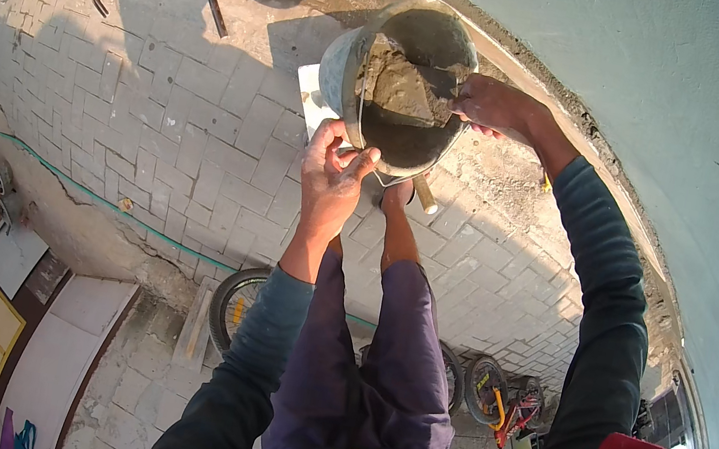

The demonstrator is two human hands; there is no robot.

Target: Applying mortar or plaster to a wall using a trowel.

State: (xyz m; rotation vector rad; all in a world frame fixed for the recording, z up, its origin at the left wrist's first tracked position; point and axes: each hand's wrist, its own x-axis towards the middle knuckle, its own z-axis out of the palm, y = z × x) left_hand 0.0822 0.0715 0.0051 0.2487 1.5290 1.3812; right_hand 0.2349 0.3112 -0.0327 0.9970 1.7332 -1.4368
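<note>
A pale bucket [336, 67] with wet mortar [400, 78] inside stands above my feet, on or in front of a white board [310, 93]. My left hand [331, 181] grips its near-left rim, thumb and fingers at the edge. My right hand [505, 108] is closed on the handle of a trowel [442, 83], whose dark blade is in the mortar at the bucket's right side. A light wooden handle [426, 193] sticks out from beneath the bucket toward me.
A hammer [214, 2] and a small tool [98, 3] lie on the pavers [128, 116]. A pale wall [688, 109] curves along the right. A green hose [100, 196] runs across the ground. Bicycles [495, 412] and leaning panels [53, 353] are lower in view.
</note>
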